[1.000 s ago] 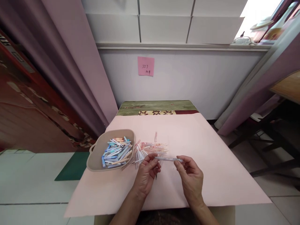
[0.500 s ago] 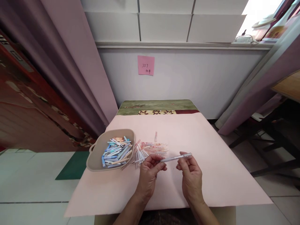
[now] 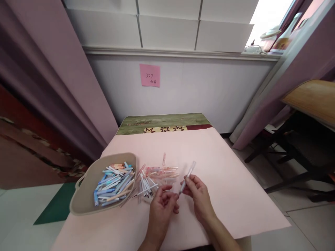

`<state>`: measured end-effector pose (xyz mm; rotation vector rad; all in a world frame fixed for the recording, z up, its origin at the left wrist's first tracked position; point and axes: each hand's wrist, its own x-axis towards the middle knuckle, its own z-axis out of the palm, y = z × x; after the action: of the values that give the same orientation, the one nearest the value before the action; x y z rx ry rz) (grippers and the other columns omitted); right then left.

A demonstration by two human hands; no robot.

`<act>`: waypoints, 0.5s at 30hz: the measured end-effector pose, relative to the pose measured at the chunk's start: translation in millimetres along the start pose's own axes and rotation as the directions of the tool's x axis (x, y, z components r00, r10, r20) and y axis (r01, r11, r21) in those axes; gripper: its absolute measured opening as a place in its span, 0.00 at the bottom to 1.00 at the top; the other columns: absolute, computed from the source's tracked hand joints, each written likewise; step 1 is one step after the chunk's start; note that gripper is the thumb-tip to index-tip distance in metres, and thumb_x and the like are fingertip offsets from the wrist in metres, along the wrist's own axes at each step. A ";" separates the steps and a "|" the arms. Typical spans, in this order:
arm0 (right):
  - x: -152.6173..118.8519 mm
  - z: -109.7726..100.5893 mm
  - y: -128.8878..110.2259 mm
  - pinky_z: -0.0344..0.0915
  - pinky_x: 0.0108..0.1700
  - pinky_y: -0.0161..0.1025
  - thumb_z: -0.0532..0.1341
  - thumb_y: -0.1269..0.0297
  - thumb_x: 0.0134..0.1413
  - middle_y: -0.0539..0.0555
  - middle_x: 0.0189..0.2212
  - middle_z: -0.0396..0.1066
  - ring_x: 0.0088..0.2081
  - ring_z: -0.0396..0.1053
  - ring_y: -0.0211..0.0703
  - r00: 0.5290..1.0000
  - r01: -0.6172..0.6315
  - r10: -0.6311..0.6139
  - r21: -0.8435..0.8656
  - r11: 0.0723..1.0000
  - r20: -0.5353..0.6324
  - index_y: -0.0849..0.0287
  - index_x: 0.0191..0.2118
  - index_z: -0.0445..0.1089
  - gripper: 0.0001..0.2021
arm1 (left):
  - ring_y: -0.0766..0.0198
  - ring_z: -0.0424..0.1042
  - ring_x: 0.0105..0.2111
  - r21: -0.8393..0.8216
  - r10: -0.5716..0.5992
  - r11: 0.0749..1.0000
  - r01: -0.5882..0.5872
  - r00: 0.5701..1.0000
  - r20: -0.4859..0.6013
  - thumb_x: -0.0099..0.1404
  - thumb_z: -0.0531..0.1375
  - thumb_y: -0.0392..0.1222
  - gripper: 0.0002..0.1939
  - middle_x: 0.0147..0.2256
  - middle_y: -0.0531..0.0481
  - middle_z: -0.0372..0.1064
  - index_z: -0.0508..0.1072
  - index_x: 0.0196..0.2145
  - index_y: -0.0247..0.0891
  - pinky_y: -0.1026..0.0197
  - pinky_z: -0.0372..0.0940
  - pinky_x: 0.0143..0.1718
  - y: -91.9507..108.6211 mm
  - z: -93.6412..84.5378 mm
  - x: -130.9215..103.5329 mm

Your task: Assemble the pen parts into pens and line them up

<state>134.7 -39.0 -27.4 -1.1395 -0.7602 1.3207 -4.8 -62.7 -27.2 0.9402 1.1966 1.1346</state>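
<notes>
A slim, pale translucent pen (image 3: 192, 168) stands tilted up in my right hand (image 3: 197, 195), pinched between thumb and fingers. My left hand (image 3: 162, 205) has its thumb and fingertips closed at the pen's lower end; whether it grips the tip or a tiny part is too small to tell. Left of the hands, white refill-like sticks (image 3: 145, 184) lie in a loose bunch. Behind them are clear pen barrels with reddish prints (image 3: 162, 170), and one short clear piece (image 3: 164, 159) lies apart. A beige basket (image 3: 87, 190) holds many blue, white and orange pens (image 3: 115, 183).
Pink paper (image 3: 222, 205) covers the table, whose green patterned far end (image 3: 162, 120) touches the white wall. A pink note (image 3: 150, 75) is on the wall. At the right are a wooden tabletop (image 3: 311, 99) and dark stools. Purple curtains hang at both sides.
The pen has swung from nearly level to steeply tilted. My right hand has moved left and down the pen, closer to my left hand. The camera view has shifted, moving the scene leftward.
</notes>
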 end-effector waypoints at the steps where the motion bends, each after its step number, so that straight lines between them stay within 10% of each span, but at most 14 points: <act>1: 15.7 -10.9 -3.2 0.67 0.31 0.36 0.63 0.47 0.49 0.52 0.27 0.73 0.27 0.69 0.39 1.000 0.018 -0.020 -0.098 0.995 -0.018 0.61 0.34 0.70 0.19 | 0.64 0.70 0.21 0.118 0.070 0.991 -0.068 0.998 -0.008 0.56 0.65 0.49 0.18 0.26 0.52 0.72 0.70 0.42 0.41 0.64 0.67 0.21 -4.8 -5.0 -1.4; 7: 132.2 -90.1 -42.8 0.64 0.32 0.37 0.59 0.46 0.49 0.52 0.27 0.75 0.28 0.71 0.43 0.942 -0.014 -0.253 -0.781 0.625 -0.219 0.59 0.36 0.74 0.21 | 0.60 0.77 0.30 0.561 0.488 0.606 -0.564 0.820 0.298 0.59 0.61 0.39 0.15 0.33 0.49 0.78 0.75 0.45 0.46 0.65 0.70 0.34 -36.1 -43.9 0.6; 15: 209.0 -118.9 -63.4 0.61 0.37 0.40 0.60 0.53 0.48 0.58 0.34 0.77 0.39 0.72 0.51 0.895 -0.225 -0.294 -0.909 0.351 -0.335 0.54 0.36 0.78 0.14 | 0.57 0.79 0.31 0.614 0.563 0.484 -0.623 0.759 0.327 0.62 0.57 0.39 0.11 0.34 0.46 0.79 0.76 0.42 0.46 0.64 0.71 0.34 -52.7 -46.7 10.1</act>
<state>297.8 148.1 -41.7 -2.2597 -1.2329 0.3707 -42.8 -64.9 -87.3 2.1202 1.2826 1.1471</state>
